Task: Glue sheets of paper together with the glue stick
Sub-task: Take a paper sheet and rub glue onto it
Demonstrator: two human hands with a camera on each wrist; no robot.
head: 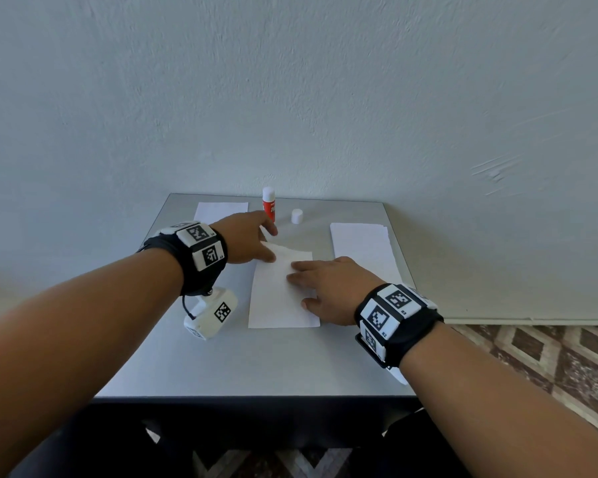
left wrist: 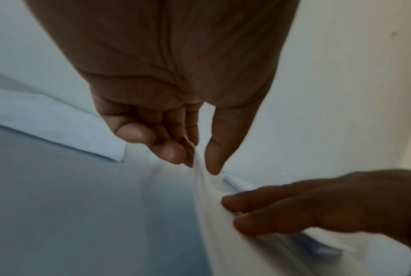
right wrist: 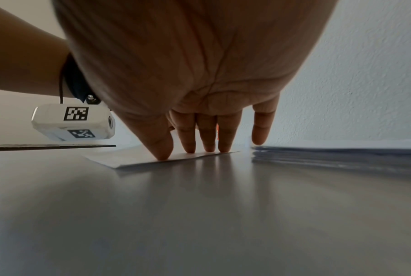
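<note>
Nearest the camera, the right hand lies flat, fingers straight, pinning the middle paper sheet to the table so it cannot slide. Meanwhile the left hand pinches its far corner up. Uncapped, the glue stick stands behind, likely within easy reach.

The left hand hides the base of the glue stick near the desk's far edge; its label print is too small to read. The left wrist view is motion-blurred.
</note>
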